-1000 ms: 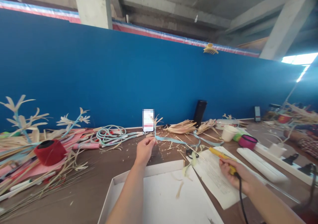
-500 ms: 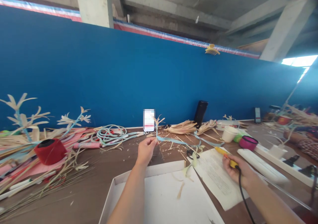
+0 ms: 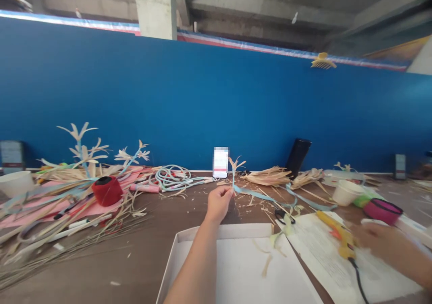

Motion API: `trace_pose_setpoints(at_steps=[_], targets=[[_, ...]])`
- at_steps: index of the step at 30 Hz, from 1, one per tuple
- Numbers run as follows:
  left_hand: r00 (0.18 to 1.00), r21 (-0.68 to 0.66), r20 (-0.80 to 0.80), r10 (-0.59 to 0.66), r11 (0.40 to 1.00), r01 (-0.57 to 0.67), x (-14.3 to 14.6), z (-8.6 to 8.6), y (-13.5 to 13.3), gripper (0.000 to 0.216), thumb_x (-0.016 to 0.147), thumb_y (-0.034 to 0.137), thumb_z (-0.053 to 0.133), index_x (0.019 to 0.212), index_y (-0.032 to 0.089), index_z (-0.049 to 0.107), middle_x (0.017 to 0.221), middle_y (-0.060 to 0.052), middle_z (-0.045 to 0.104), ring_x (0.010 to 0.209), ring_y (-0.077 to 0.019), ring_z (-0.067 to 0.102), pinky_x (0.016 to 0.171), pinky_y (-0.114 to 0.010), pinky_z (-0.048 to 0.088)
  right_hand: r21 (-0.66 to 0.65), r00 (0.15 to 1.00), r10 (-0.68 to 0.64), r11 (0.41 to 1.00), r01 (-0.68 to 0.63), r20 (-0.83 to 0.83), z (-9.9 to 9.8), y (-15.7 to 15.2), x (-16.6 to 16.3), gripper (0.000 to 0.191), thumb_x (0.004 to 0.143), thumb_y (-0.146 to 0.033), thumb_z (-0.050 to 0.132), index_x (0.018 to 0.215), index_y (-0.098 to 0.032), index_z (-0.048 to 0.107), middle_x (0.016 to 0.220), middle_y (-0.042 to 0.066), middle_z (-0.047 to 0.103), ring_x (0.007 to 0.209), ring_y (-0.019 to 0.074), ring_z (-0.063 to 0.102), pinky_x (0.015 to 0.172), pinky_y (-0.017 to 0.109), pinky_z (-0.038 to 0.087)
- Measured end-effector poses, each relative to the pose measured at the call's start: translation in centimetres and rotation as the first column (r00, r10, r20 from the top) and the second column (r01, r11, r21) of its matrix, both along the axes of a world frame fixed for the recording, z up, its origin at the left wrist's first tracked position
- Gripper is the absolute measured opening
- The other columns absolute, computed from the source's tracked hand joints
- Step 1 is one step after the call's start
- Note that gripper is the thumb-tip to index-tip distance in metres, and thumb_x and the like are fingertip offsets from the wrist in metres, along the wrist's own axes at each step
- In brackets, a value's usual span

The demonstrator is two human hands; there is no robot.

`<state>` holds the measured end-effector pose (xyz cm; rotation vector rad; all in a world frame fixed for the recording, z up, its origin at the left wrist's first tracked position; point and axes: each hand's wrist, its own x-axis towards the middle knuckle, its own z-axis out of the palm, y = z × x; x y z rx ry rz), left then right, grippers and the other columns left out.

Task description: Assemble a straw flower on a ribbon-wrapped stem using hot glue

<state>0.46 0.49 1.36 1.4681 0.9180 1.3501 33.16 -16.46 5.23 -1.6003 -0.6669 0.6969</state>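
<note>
My left hand [image 3: 220,201] pinches the stem of a small straw flower [image 3: 237,162] over the table, beyond the white box lid. A light-blue ribbon [image 3: 253,192] runs from the stem to the right across the table. On the printed paper [image 3: 303,243] lies a yellow glue gun [image 3: 342,236] with a red trigger and a black cord. Just right of it is my right hand [image 3: 374,236], apart from the glue gun and smeared by motion, so its fingers are unclear.
The shallow white box lid [image 3: 236,272] is in front of me with straw scraps inside. Further back are a phone [image 3: 221,162], straw bundles [image 3: 270,176], a black cylinder [image 3: 299,156], and a paper cup [image 3: 347,192]. At left stand finished-looking straw flowers [image 3: 81,146] and a red holder [image 3: 107,191].
My right hand has let go of the glue gun, which now rests on the paper, and has moved right. My left hand still holds the flower stem. The view has turned left.
</note>
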Motion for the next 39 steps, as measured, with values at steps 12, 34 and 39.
trace_pose_setpoints(at_steps=[12, 34, 39], targets=[[0.960, 0.024, 0.246, -0.134, 0.991, 0.132, -1.5, 2.2, -0.5, 0.024, 0.073, 0.035, 0.057, 0.066, 0.014, 0.063, 0.064, 0.000, 0.059, 0.062, -0.0110, 0.048, 0.064, -0.022, 0.036, 0.189, 0.796, 0.394, 0.832, -0.521, 0.459, 4.7, 13.7, -18.9, 0.037, 0.075, -0.049, 0.054, 0.096, -0.022, 0.067, 0.101, 0.008, 0.067, 0.096, 0.0236, 0.059, 0.085, 0.036, 0.045], [0.996, -0.004, 0.091, -0.009, 1.000, 0.010, -2.4, 2.5, -0.1, 0.022, 0.072, 0.032, 0.058, 0.062, 0.013, 0.062, 0.060, 0.000, 0.056, 0.055, -0.0094, 0.043, 0.055, -0.021, 0.033, 0.118, 0.667, 0.744, 0.658, -0.743, 0.052, 3.6, 16.4, -21.1, 0.026, 0.062, -0.036, 0.067, 0.074, -0.013, 0.067, 0.048, -0.003, 0.051, 0.042, 0.0060, 0.033, 0.043, 0.022, 0.021], [0.998, -0.001, 0.053, 0.026, 1.000, -0.026, -2.4, 2.4, -0.2, 0.021, 0.072, 0.032, 0.058, 0.063, 0.013, 0.062, 0.056, 0.001, 0.053, 0.050, -0.0077, 0.038, 0.049, -0.020, 0.029, 0.077, 0.661, 0.730, 0.659, -0.748, 0.176, 3.7, 16.5, -20.9, 0.022, 0.061, -0.032, 0.068, 0.072, -0.014, 0.067, 0.046, -0.004, 0.050, 0.045, 0.0077, 0.037, 0.047, 0.023, 0.026]])
